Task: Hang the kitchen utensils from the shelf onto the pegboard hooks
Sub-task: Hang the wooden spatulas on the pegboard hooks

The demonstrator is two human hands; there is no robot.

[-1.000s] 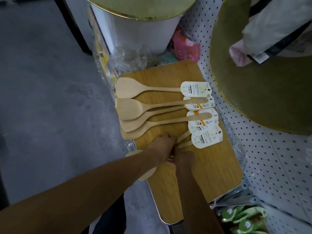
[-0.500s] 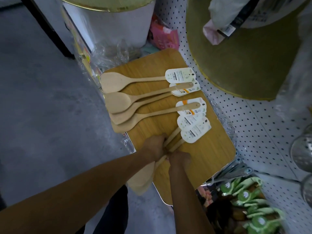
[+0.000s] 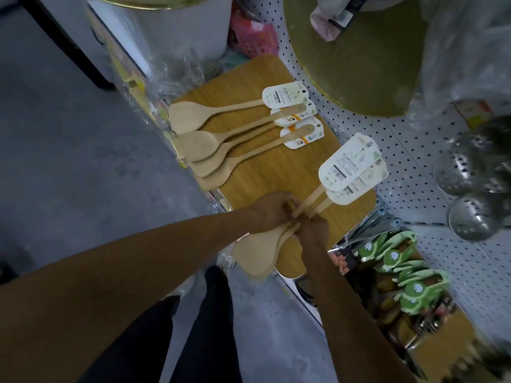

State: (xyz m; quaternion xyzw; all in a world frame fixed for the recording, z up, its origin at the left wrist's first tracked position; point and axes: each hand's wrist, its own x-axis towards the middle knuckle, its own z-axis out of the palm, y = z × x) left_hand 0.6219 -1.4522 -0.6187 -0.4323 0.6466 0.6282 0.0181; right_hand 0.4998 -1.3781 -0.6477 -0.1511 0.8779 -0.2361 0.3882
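Two wooden spatulas [image 3: 257,251] with white paper tags [image 3: 349,167] are lifted off the wooden shelf board [image 3: 279,172], blades toward me, tags tilted up toward the pegboard. My left hand [image 3: 272,210] and my right hand [image 3: 312,229] both grip their handles at mid-length. Several more tagged wooden spatulas [image 3: 221,134] lie side by side on the far part of the board. The white pegboard [image 3: 401,142] rises to the right of the board; no free hook is clearly visible.
Perforated metal ladles [image 3: 475,194] hang on the pegboard at right. Green-tagged utensils [image 3: 403,269] fill a lower shelf. A large gold-rimmed round item [image 3: 354,64] and a white bin [image 3: 171,31] stand behind the board. Grey floor [image 3: 69,147] lies left.
Both hands have raised the two spatulas off the board; their tags swung up and right toward the pegboard. The view shifted right, revealing ladles and green-tagged items.
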